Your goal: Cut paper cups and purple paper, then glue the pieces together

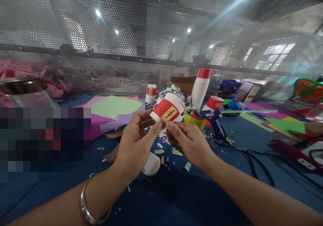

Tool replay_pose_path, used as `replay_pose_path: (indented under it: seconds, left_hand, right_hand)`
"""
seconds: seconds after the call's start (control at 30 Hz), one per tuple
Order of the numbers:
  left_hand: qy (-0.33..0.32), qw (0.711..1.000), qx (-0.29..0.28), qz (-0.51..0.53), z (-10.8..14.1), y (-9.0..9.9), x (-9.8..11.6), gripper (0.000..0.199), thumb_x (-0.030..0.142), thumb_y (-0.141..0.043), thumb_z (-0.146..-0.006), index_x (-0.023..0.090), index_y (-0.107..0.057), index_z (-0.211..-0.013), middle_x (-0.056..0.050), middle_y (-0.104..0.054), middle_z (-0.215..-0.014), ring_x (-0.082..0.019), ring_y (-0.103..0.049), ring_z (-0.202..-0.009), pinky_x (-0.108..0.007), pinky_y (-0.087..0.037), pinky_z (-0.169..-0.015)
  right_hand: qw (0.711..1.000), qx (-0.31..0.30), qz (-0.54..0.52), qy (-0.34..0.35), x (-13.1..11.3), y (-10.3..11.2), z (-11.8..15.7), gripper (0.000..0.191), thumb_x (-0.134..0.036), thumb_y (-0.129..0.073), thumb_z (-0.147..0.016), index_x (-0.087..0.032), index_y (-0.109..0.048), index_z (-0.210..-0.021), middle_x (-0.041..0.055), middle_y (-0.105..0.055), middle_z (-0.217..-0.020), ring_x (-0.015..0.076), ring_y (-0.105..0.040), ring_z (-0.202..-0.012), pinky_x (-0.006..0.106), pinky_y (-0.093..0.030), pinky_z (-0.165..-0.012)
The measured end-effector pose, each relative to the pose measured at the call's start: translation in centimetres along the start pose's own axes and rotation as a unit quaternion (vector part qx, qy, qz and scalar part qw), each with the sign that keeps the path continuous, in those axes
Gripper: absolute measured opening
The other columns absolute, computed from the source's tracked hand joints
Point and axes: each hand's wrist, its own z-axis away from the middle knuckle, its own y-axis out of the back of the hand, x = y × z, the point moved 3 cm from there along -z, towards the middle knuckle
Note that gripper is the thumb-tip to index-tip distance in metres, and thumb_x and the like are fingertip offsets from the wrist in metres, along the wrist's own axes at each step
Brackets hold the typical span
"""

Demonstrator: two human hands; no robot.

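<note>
Head view: the left hand (133, 145) and right hand (190, 143) pinch a paper cup (166, 108). Tilting perhaps exposes its label (169, 114).

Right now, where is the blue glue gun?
In the head view, the gun is right of centre, beyond the right hand, by a red and white paper cup.

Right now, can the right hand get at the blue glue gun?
Likely yes: nothing seems to stand between the right hand and the blue glue gun, though its fingers are on the red-and-white cup.
</note>
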Motion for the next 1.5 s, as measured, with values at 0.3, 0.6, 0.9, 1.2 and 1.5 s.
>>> replay_pose_path:
  seconds: [0.3, 0.6, 0.9, 1.2, 1.5]
  left_hand:
    - [-0.067, 0.991, -0.006, -0.112, 0.2, 0.2, -0.2, 0.033, 0.03, -0.071, -0.079, 0.018, -0.052, -0.103, -0.009, -0.065, -0.104, -0.023, -0.065, -0.101, -0.037, -0.057, -0.082]
    - [-0.082, 0.986, -0.014, -0.144, 0.3, 0.5, -0.4, 0.034, 0.031, -0.069, -0.081, 0.017, -0.053, -0.107, -0.012, -0.064, -0.108, -0.026, -0.064, -0.104, -0.041, -0.057, -0.084]
    - [-0.034, 0.999, -0.004, -0.024, 0.3, -0.2, -0.7, 0.035, 0.032, -0.066, -0.084, 0.017, -0.053, -0.113, -0.01, -0.067, -0.114, -0.02, -0.064, -0.106, -0.034, -0.054, -0.092]
    - [-0.054, 0.995, -0.022, -0.081, 0.0, 0.0, -0.6, 0.032, 0.031, -0.067, -0.084, 0.016, -0.053, -0.109, -0.01, -0.067, -0.107, -0.02, -0.065, -0.1, -0.033, -0.055, -0.084]
    - [-0.091, 0.981, -0.042, -0.167, 0.1, 0.5, -0.4, 0.038, 0.034, -0.065, -0.086, 0.015, -0.051, -0.115, -0.013, -0.065, -0.11, -0.021, -0.067, -0.095, -0.036, -0.057, -0.082]
  right_hand:
    - [0.999, 0.005, -0.036, -0.011, 0.8, -0.3, 0.1, 0.05, -0.062, -0.049, -0.09, -0.018, -0.05, -0.065, -0.0064, -0.037, -0.05, 0.0065, -0.029, -0.042, 0.022, -0.02, -0.04]
    - [1.0, 0.006, -0.026, -0.005, 0.9, -0.4, 0.0, 0.052, -0.062, -0.048, -0.091, -0.019, -0.048, -0.062, -0.0067, -0.035, -0.048, 0.0069, -0.029, -0.041, 0.023, -0.02, -0.04]
    - [1.0, 0.006, -0.025, 0.004, 0.1, -0.3, 0.1, 0.052, -0.06, -0.048, -0.092, -0.018, -0.05, -0.062, -0.0067, -0.037, -0.047, 0.0062, -0.029, -0.041, 0.021, -0.022, -0.039]
    - [0.999, 0.004, -0.045, -0.004, 0.5, -0.3, 0.1, 0.049, -0.059, -0.049, -0.092, -0.019, -0.049, -0.063, -0.0063, -0.037, -0.05, 0.0065, -0.03, -0.043, 0.021, -0.023, -0.04]
    - [0.999, 0.012, -0.033, -0.002, 0.5, -0.3, 0.2, 0.052, -0.061, -0.049, -0.091, -0.019, -0.047, -0.061, -0.0066, -0.036, -0.048, 0.0065, -0.029, -0.042, 0.021, -0.022, -0.039]
